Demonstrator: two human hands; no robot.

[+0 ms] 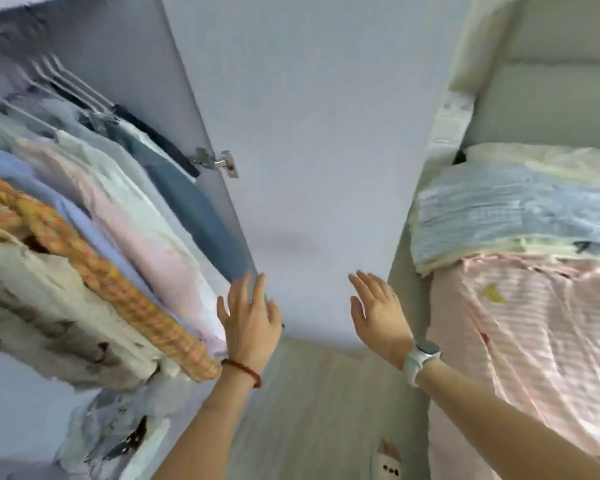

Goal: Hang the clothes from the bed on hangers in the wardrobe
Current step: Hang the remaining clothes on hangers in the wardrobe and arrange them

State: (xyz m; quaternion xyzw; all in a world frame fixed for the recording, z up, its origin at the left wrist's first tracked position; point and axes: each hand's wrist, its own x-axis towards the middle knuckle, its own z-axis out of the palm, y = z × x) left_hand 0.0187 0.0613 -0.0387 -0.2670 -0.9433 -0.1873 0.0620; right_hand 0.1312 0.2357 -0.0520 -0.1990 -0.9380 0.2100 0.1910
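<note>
The open wardrobe on the left holds a tight row of hanging clothes [94, 216], white, pink, blue and orange-checked among them. Its pale door [309, 161] stands open in the middle of the view. My left hand [248, 320] lies flat with straight fingers at the door's lower hinge-side edge, next to the hanging clothes. My right hand [378, 310], a white watch on its wrist, is held open in front of the door's lower part; whether it touches the door I cannot tell. Neither hand holds anything. The bed [534, 341] is on the right.
A pink striped sheet covers the bed, with a blue and pale yellow folded blanket [513, 213] near the padded headboard [551, 81]. A metal hinge [217, 162] sits on the door's inner edge. A narrow strip of wood floor [319, 410] runs between wardrobe and bed.
</note>
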